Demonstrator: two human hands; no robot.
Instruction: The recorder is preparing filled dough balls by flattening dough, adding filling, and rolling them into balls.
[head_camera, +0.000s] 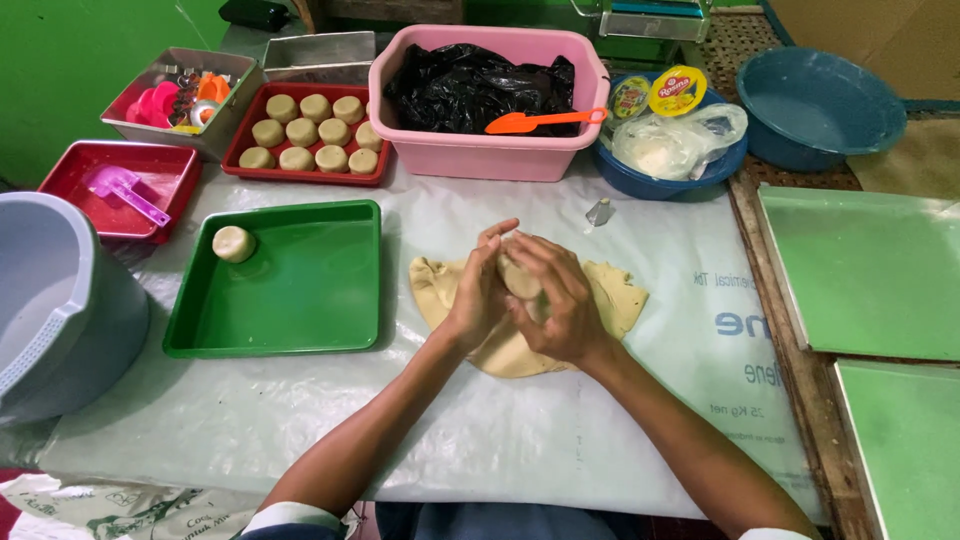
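Here | left hand (477, 293), right hand (553, 300): fingers cupped around soft dough lump (520, 278) | above flat dough sheet (613, 300)

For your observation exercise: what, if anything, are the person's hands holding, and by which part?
Both hands, left hand and right hand, cup a small lump of dough between palms and fingers, around its sides, above the flattened dough sheet.

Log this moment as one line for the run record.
left hand: cupping dough ball | right hand: pressing same ball | under hands: flat dough sheet | green tray: one dough puck
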